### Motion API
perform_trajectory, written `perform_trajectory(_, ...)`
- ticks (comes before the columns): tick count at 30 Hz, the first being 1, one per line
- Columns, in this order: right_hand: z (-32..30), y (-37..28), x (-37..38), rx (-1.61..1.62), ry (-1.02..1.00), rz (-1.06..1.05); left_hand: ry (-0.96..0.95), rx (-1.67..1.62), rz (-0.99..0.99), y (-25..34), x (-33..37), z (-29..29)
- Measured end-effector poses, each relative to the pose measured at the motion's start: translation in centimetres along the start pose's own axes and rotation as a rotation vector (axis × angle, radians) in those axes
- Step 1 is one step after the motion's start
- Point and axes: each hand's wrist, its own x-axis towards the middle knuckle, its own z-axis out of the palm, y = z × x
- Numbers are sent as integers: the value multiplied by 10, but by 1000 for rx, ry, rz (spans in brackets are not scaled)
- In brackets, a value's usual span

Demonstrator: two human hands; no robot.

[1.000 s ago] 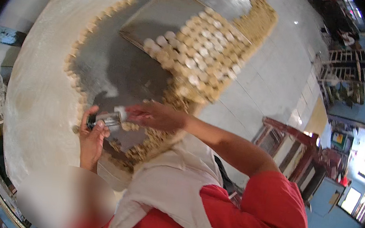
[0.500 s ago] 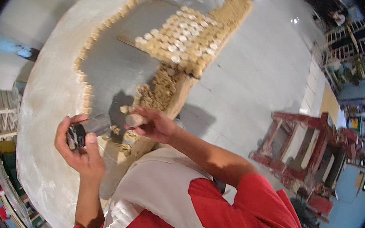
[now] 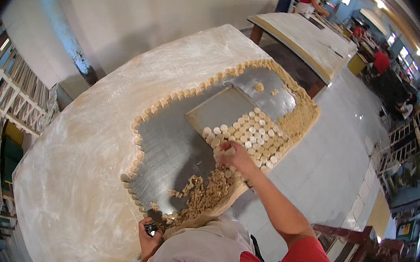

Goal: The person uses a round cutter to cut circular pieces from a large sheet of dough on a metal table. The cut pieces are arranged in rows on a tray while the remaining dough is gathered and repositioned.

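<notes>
Low in the frame, the left hand (image 3: 149, 240) is gripping a shiny, dark cutter (image 3: 151, 229), crumbly scraps (image 3: 206, 195) lying just beyond; the right hand (image 3: 238, 158), now parted from it, is pinching a pale disc (image 3: 229, 151) at mid-frame, seemingly adding to the smooth, floury rounds (image 3: 257, 134) covering part of a flat grey tray (image 3: 220, 109)

My left hand (image 3: 151, 240), one; my right hand (image 3: 236, 156), one; shiny tool (image 3: 150, 229), one. Tray (image 3: 221, 107), one. Large pale tables (image 3: 77, 178), two. Dough rounds (image 3: 254, 131), dozens, too crowded to count.
</notes>
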Motion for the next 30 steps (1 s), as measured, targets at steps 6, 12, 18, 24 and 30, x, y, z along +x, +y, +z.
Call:
perform_trajectory(6,-64,50,163,-499,-41,-158,146,218,138,78,60,57)
perform_trajectory(12,-78,98,245,-728,-788,-45,109,162,-59,133,79,118)
perform_trajectory(18,-97,98,262,-950,-698,-192,129,187,-159,148,80,158)
perform_trajectory(24,-116,65,211,-694,-348,-165,72,231,-104,150,89,135)
perform_trajectory(30,-86,-9,69,-97,-875,-133,52,313,13,132,86,87)
